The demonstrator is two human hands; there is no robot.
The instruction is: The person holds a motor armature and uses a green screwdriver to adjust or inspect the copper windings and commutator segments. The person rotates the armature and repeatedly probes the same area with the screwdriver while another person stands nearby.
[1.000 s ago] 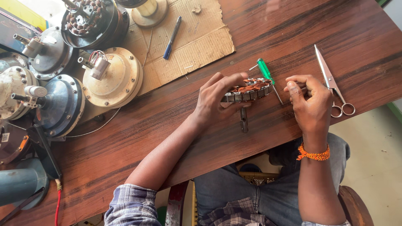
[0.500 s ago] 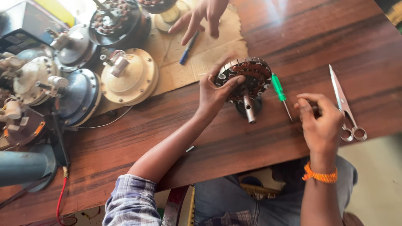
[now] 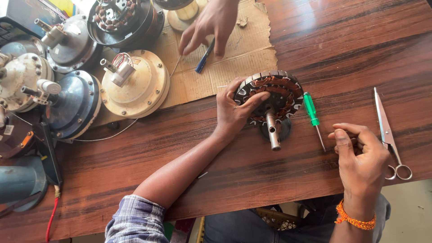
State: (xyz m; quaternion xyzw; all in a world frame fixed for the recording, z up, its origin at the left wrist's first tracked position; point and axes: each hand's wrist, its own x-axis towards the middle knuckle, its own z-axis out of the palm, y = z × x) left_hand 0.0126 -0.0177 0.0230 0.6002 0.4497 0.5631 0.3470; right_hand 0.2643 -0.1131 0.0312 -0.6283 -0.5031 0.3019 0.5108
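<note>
My left hand (image 3: pixel 234 112) grips the rim of a round fan stator (image 3: pixel 279 92) with copper windings and tips it up on the wooden table (image 3: pixel 270 189). Its steel shaft (image 3: pixel 272 130) points toward me. My right hand (image 3: pixel 364 157) rests near the table's front edge with the fingers curled together; I see nothing in them. A green-handled screwdriver (image 3: pixel 311 110) lies between the stator and my right hand. Metal scissors (image 3: pixel 387 130) lie just right of that hand.
Another person's hand (image 3: pixel 211 22) reaches from the top onto a blue pen (image 3: pixel 204 56) on a cardboard sheet (image 3: pixel 243 63). Several fan motor housings crowd the left side, among them a cream one (image 3: pixel 139 90) and a blue one (image 3: pixel 76 103).
The stator has turned from edge-on to face up toward me. My right hand has drawn away from it toward the table edge. Another person's hand has come in over the pen.
</note>
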